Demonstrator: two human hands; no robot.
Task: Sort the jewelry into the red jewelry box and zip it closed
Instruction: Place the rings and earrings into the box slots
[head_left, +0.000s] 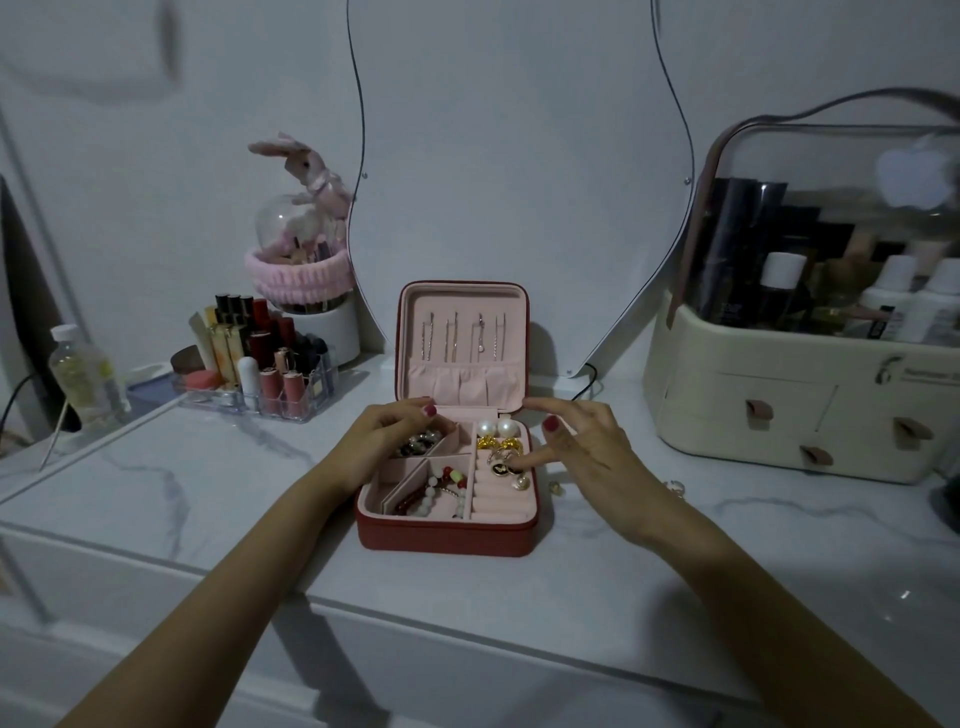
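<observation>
Red jewelry box (447, 532) sits open on the counter (208, 483), lid upright at its back. Left hand (382, 441) curls into the box's back-left compartment, fingers seemingly pinching a dark beaded bracelet (420, 441). Right hand (582, 447) hovers over the ring rolls, fingers spread, holding nothing. A small ring (555, 487) lies just right of the box: light, slippery, likely best pinched by its band.

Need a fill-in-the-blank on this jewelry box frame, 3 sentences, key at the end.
1. The red jewelry box lid stands ____.
2. Two pearl earrings sit in the box's far ____ corner.
3. The right hand reaches a finger into the ____ rolls, while the left hand rests on the dark bead bracelet.

Missing: open; right; ring
</observation>
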